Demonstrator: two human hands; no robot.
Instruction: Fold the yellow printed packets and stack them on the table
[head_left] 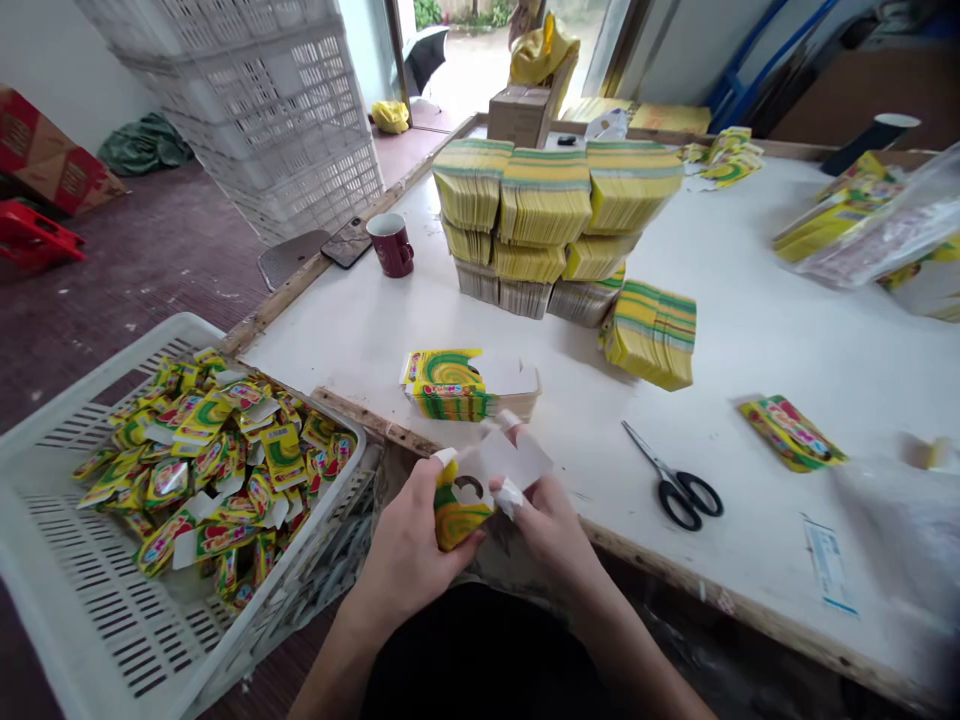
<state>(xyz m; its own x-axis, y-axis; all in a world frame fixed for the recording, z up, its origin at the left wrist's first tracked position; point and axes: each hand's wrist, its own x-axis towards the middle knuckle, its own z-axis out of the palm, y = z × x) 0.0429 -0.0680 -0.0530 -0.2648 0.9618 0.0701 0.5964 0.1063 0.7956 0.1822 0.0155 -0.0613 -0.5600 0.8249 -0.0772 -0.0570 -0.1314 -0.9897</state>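
Note:
My left hand (415, 535) grips a small yellow and green printed carton (463, 512) just over the table's front edge. A dark-edged cut-out shows on the carton's face. My right hand (546, 520) is closed on the carton's white inner side, which stands out as a flap; white wrapping covers some fingertips. Right behind my hands, a short stack of flat cartons (448, 385) lies on the table, some with white sides up. Black-handled scissors (675, 487) rest to the right, with one flat printed carton (791, 432) beyond them.
A white plastic basket (184, 655) full of folded cartons stands at the left. Bundled flat cartons (545, 195) are piled mid-table, near a maroon mug (391, 247) and a phone (346, 243). Plastic bags (885, 225) lie at the right. A wooden strip (739, 612) edges the table (337, 330).

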